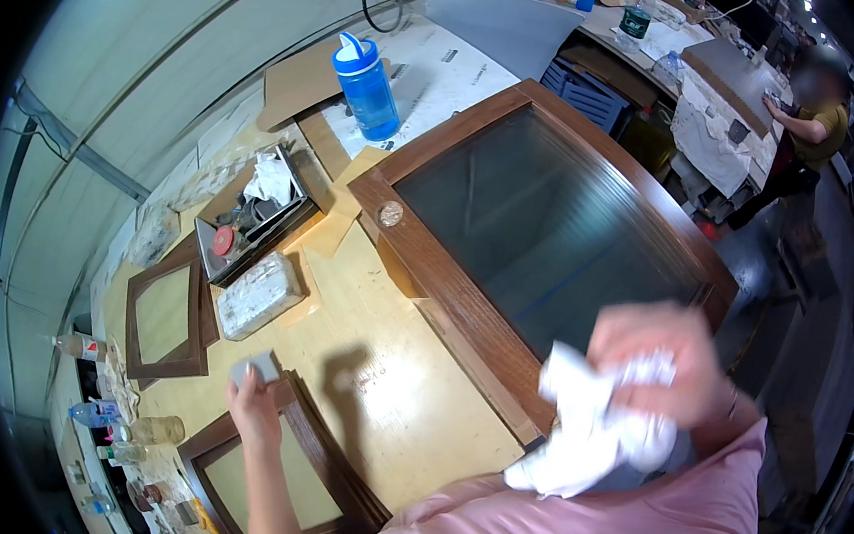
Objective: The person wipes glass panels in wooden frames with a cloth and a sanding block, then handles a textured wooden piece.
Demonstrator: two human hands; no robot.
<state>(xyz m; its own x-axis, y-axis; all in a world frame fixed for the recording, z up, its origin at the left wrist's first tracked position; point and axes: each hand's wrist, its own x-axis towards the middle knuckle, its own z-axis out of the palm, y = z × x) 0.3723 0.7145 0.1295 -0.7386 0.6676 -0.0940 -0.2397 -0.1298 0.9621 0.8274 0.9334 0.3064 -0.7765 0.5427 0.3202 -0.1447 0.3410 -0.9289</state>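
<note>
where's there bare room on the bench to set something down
Most room: the tabletop between the frame stack and the glass door, below the white block. The white sheet is also bare between the blue bottle and grey panel. It is crowded along the left edge, with bottles, and around the open box and upper frame.

Pale wooden tabletop, small brown frames stacked near left, similar frame farther back, whitish block beside open box, large glazed frame along right side, white sheet at far end.
</note>
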